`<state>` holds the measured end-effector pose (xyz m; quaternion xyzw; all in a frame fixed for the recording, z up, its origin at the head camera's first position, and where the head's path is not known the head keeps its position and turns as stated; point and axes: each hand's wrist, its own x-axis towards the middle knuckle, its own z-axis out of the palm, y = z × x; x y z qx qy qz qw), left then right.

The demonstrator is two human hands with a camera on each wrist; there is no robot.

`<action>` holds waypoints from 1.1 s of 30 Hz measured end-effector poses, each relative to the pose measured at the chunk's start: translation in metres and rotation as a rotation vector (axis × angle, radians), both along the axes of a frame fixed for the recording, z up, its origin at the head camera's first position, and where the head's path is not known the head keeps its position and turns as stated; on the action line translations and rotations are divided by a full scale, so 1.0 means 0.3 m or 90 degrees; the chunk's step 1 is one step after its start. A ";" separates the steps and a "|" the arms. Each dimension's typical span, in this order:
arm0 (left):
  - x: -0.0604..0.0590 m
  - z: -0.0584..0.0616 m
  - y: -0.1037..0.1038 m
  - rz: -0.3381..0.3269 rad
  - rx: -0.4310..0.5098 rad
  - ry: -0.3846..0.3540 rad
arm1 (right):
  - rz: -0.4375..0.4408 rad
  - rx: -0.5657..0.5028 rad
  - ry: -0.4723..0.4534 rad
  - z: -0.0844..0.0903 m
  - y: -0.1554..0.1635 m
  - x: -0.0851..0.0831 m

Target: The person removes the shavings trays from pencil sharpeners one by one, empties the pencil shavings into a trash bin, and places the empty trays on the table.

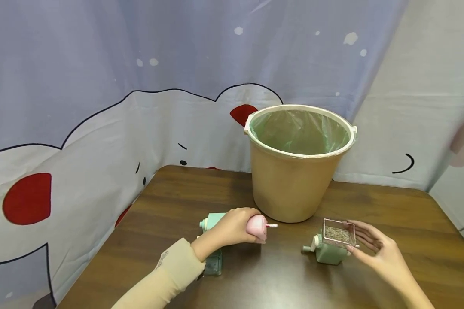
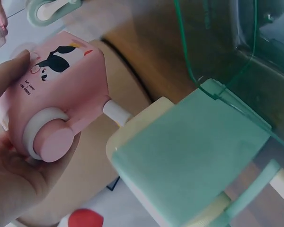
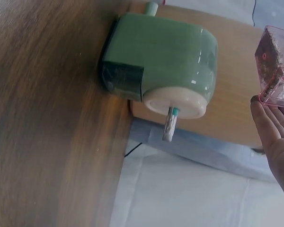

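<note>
My left hand (image 1: 236, 227) grips a pink pencil sharpener (image 2: 68, 90) with a panda picture on it and a round pink knob in a white ring. A thin light stick (image 1: 271, 225) pokes out of its right side in the head view. My right hand (image 1: 379, 249) holds a clear pink drawer (image 1: 338, 234) full of shavings between thumb and fingers. In the head view the drawer overlaps a green pencil sharpener (image 3: 161, 56) on the table. A short pencil (image 3: 170, 125) sticks out of that sharpener's cream disc.
A mint pencil sharpener (image 2: 194, 156) stands partly behind my left arm, near a clear dark-green drawer (image 1: 213, 262). A tan bucket (image 1: 294, 184) with a clear liner stands at the back of the brown wooden table (image 1: 270, 279). A patterned curtain (image 1: 100, 128) hangs behind.
</note>
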<state>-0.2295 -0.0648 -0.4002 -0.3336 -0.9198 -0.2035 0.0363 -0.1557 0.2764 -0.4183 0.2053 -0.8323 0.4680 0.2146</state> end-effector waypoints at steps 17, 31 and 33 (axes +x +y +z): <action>-0.065 -0.061 0.174 -0.013 -0.133 -0.013 | -0.012 -0.015 0.004 0.016 0.031 -0.017; -0.101 -0.083 0.226 -0.017 -0.195 -0.005 | -0.006 -0.039 0.004 0.024 0.029 -0.024; -0.101 -0.083 0.228 -0.015 -0.198 -0.006 | 0.000 -0.047 0.002 0.029 0.026 -0.024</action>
